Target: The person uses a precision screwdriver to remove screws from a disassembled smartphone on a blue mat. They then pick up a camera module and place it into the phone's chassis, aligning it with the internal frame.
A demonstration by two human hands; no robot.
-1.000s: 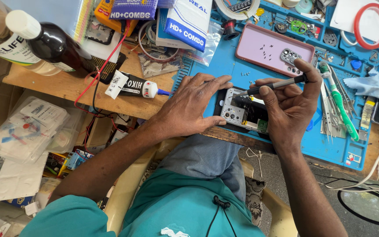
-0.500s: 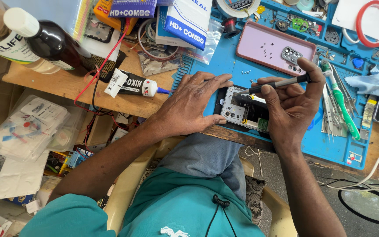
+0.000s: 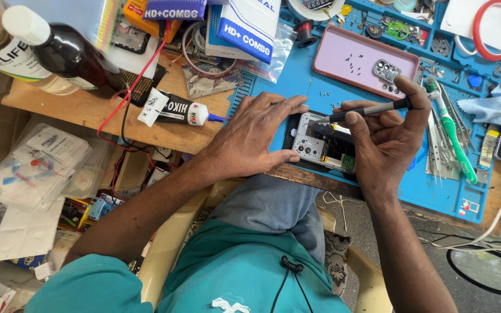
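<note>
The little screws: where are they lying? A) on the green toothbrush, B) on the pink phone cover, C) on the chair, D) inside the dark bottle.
B: the tiny dark screws lie scattered on the flat pink phone cover on the blue mat, just above the right hand that holds the screwdriver.

Wooden bench (image 3: 88, 113) — grey floor (image 3: 372, 232)
</note>
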